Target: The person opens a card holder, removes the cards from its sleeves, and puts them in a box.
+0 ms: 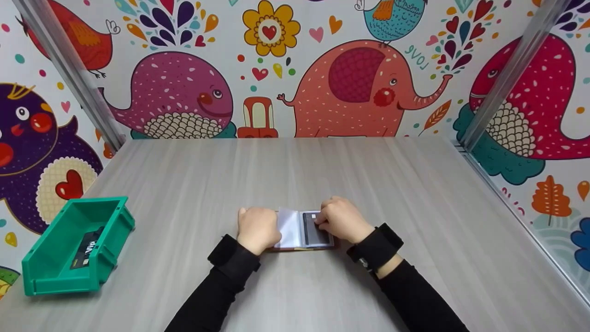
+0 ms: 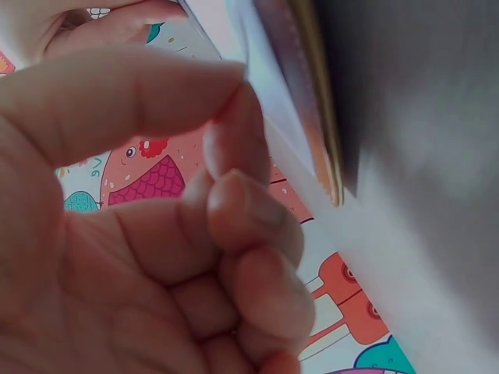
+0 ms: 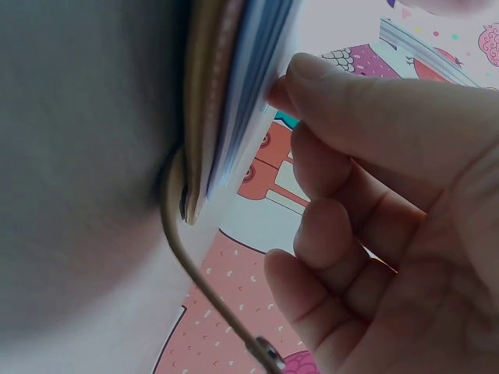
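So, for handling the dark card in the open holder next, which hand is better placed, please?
Probably the right hand: its fingers are at the dark card. The left hand is by the pale page, across the open holder, farther away.

A partitioned booth, shown by cartoon-printed panels and metal posts.

Blk sleeves — blk wrist straps w/ boxy blocks.

Open card holder lying on the table, milky sleeve lifted at left, dark card at right
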### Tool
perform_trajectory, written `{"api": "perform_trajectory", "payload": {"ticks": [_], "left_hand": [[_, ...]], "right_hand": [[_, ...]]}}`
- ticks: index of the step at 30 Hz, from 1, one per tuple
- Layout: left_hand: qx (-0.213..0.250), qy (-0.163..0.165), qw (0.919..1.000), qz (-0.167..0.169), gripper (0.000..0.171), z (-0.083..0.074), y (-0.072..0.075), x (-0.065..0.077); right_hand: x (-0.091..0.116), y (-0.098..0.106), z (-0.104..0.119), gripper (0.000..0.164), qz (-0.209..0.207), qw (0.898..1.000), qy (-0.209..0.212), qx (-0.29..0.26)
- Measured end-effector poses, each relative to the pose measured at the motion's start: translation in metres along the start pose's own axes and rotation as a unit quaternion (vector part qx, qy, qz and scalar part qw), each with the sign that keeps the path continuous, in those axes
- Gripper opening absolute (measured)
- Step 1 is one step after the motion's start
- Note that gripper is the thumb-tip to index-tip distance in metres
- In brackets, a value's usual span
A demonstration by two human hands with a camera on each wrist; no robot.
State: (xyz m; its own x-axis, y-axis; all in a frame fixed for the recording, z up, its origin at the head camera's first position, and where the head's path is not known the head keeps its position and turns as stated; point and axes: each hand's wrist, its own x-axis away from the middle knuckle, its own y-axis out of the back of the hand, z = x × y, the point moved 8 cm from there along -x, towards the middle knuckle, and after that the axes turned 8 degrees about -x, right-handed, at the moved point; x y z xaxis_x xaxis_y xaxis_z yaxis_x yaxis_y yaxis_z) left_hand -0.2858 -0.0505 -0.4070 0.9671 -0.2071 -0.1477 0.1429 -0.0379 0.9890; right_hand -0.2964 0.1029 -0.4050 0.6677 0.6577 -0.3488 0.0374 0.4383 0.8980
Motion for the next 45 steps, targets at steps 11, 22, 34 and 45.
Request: {"api": "perform_trajectory", "payload": {"ticks": [11,22,34,45], "left_hand": [[0.004,0.005,0.9999,0.016,0.019,0.0016,-0.0049,-0.0002],[0.007,0.016,0.9997,0.019,0.013,0.0058,-0.0075,-0.0009],[-0.004,0.014,0.9998,-0.01,0.017,0.0069,-0.0046,0.0001],[0.007,0.01,0.9999,-0.009,0.014,0.0068,-0.0072,-0.0019]], "right_hand": [[-0.0002,0.0009,0.0007,0.016,0.002,1.0,-0.006,0.003],[-0.0002,0.0002,0.0008,0.016,0.004,1.0,-0.004,0.005],[-0.0006,-0.0014,0.0,0.016,0.006,1.0,-0.008,0.002],[-0.0007,0.0045,-0.0035,0.015,0.002,1.0,-0.01,0.001]]}}
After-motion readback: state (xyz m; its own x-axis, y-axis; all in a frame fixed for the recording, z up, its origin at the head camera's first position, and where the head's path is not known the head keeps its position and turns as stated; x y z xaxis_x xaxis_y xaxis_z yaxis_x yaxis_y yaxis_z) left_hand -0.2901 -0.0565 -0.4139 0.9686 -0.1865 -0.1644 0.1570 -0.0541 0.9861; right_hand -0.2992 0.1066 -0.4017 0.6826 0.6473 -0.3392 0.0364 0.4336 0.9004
